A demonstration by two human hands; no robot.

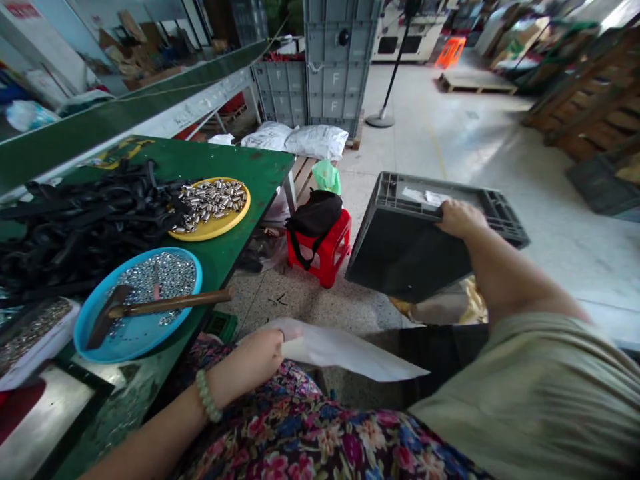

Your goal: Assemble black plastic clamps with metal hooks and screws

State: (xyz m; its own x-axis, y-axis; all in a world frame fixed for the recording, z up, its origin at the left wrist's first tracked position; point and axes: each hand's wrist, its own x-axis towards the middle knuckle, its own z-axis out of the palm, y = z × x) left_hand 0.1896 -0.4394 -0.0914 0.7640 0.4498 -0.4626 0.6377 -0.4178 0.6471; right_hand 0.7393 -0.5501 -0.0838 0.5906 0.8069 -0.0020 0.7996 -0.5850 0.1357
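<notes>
My left hand (pixel 257 365), with a beaded bracelet at its wrist, is closed on one end of a thin white sheet (pixel 345 352). The sheet hangs out to the right across my lap; I cannot tell whether it is paper or plastic. Stretched out to the right, my right hand (pixel 463 219) grips the rim of a grey plastic crate (pixel 405 250). The crate is tilted, held above the floor. A pale label (pixel 425 196) shows on it beside my fingers, and its near side hides part of the floor.
On the green table (pixel 260 167) lie black straps (pixel 90 227), a yellow tray (pixel 215 230) of metal parts and a blue basin (pixel 135 340) with a hammer (pixel 175 302) across it. A red stool (pixel 327 257) bears a black bag (pixel 317 213). Grey crates (pixel 333 73) stand stacked behind.
</notes>
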